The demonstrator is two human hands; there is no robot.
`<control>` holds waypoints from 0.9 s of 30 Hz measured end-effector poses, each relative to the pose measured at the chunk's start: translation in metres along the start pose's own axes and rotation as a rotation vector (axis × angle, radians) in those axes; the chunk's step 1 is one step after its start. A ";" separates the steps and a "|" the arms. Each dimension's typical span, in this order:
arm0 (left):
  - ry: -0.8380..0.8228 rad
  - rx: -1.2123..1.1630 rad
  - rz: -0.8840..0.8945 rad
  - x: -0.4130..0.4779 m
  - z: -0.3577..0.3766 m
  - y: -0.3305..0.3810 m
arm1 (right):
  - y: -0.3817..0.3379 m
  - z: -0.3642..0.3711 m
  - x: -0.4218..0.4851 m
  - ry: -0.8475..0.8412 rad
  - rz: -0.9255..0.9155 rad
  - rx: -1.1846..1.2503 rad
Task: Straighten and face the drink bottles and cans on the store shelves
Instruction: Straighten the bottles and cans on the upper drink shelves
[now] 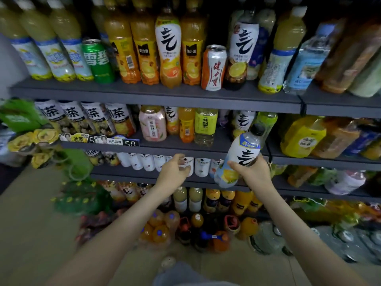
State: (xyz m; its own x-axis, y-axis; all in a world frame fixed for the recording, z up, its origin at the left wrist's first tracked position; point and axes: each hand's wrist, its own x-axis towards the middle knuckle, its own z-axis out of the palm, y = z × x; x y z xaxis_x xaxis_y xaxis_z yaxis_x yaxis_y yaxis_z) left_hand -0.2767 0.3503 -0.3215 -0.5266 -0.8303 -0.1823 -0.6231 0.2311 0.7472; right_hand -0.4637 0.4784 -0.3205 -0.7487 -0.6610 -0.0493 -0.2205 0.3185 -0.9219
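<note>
My right hand point(252, 172) grips a white-labelled bottle point(241, 155) with a black cap and a lemon picture, tilted with its cap up to the right, in front of the second shelf point(185, 148). My left hand point(174, 172) hovers with loosely curled fingers before a row of white bottles point(203, 167) on the third shelf, holding nothing. On the top shelf point(156, 94) stand juice bottles, a green can point(98, 60) and an orange-and-white can point(213, 68).
The second shelf holds tea bottles point(97, 118), a pink bottle point(152, 123) and a yellow-green bottle point(206, 126). Large bottles stand on the floor point(31, 234) below. Green and yellow packs point(35, 139) hang at the left. Shelves continue to the right.
</note>
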 end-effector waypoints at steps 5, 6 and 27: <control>0.150 -0.001 -0.064 -0.008 -0.020 -0.015 | -0.013 0.035 0.000 -0.092 -0.036 0.055; 0.174 -0.008 -0.080 -0.010 -0.025 -0.020 | -0.016 0.044 0.000 -0.110 -0.037 0.063; 0.261 0.106 0.170 0.089 -0.171 -0.107 | -0.077 0.217 0.021 0.054 -0.077 0.179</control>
State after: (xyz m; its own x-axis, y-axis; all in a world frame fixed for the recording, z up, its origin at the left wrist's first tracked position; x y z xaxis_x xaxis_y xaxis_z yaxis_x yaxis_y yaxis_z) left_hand -0.1584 0.1653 -0.3082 -0.4710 -0.8740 0.1194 -0.6030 0.4178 0.6797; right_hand -0.3272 0.2925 -0.3336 -0.7675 -0.6398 0.0398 -0.1673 0.1400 -0.9759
